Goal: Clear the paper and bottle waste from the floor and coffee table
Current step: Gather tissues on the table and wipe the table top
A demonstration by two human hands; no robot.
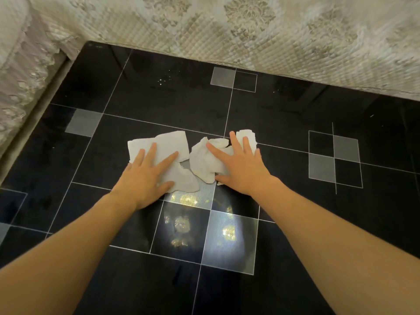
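Two pieces of white torn paper lie on the glossy black coffee table (284,123). The left paper (169,144) is flat with a ragged lower edge. My left hand (147,176) rests flat on it, fingers spread. The right paper (204,160) is crumpled, with a further scrap (246,135) showing behind my fingers. My right hand (241,164) presses flat on that one, fingers apart. Neither hand has closed around the paper. No bottle is in view.
The tabletop has thin white lines and grey squares, with lamp reflections (181,223) near me. A sofa with a pale patterned cover (250,30) borders the far edge. A lace-draped seat (20,76) borders the left edge.
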